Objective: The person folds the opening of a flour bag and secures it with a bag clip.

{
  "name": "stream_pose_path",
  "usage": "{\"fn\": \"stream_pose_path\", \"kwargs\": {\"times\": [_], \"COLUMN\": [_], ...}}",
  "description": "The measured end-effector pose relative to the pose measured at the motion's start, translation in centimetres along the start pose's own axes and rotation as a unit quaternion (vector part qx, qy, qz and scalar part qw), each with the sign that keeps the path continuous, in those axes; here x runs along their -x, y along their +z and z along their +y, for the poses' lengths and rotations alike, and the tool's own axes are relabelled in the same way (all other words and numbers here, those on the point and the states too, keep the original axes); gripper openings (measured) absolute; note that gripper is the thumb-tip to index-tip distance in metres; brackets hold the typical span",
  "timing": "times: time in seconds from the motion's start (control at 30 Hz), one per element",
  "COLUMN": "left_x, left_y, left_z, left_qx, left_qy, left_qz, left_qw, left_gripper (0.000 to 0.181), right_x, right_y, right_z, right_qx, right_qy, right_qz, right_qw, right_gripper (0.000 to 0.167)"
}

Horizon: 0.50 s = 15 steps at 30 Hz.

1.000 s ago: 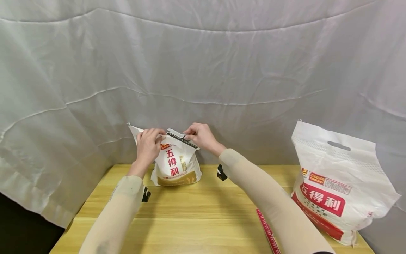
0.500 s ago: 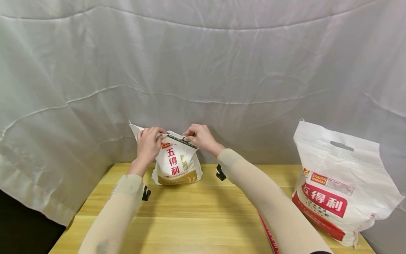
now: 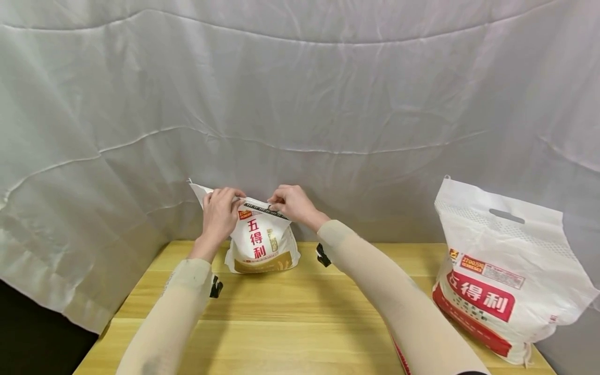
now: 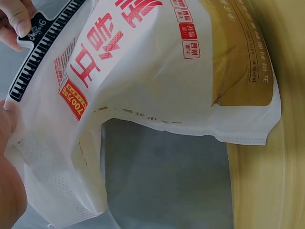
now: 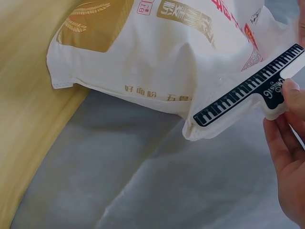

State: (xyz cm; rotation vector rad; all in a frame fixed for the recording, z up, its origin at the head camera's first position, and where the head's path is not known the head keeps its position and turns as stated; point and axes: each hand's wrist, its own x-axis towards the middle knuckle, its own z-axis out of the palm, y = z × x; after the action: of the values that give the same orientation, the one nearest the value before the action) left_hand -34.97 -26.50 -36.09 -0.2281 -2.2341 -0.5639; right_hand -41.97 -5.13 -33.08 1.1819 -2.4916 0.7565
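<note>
A white flour bag (image 3: pixel 262 239) with red characters and a gold base stands at the table's back left. A black clip (image 3: pixel 262 208) with a piano-key pattern lies along its folded top, also plain in the right wrist view (image 5: pixel 248 88). My right hand (image 3: pixel 295 204) pinches the clip's tab between thumb and fingers. My left hand (image 3: pixel 219 213) grips the bag's top at the clip's left end. In the left wrist view part of the left hand (image 4: pixel 10 176) shows at the edge, beside the clip (image 4: pixel 45 45).
A larger white flour bag (image 3: pixel 497 271) with a red label and a handle slot stands at the table's right. A red strip (image 3: pixel 401 358) lies partly under my right forearm. A grey curtain (image 3: pixel 300 104) hangs behind the wooden table (image 3: pixel 262 338).
My right hand has moved slightly left and down with the clip's tab, and the clip's upper edge sits a little lower. The left hand keeps its grip. More of the red strip is covered.
</note>
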Motion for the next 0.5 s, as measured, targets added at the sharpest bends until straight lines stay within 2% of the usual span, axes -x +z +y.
{"fn": "stream_pose_path", "kwargs": {"times": [0.17,0.5], "left_x": [0.05,0.08], "left_y": [0.13,-0.11], "left_z": [0.01,-0.1], "left_qx": [0.004,-0.001], "left_qy": [0.009,0.001], "left_qz": [0.014,0.007], "left_qw": [0.9999,1.0], "left_gripper": [0.008,0.008], "right_x": [-0.23,-0.19], "right_y": [0.11,0.01], "right_z": [-0.36,-0.84], "right_qx": [0.01,-0.003], "right_qy": [0.0,0.031], "right_qz": [-0.007,-0.015], "right_qw": [0.9999,0.9994], "right_gripper": [0.009,0.021]}}
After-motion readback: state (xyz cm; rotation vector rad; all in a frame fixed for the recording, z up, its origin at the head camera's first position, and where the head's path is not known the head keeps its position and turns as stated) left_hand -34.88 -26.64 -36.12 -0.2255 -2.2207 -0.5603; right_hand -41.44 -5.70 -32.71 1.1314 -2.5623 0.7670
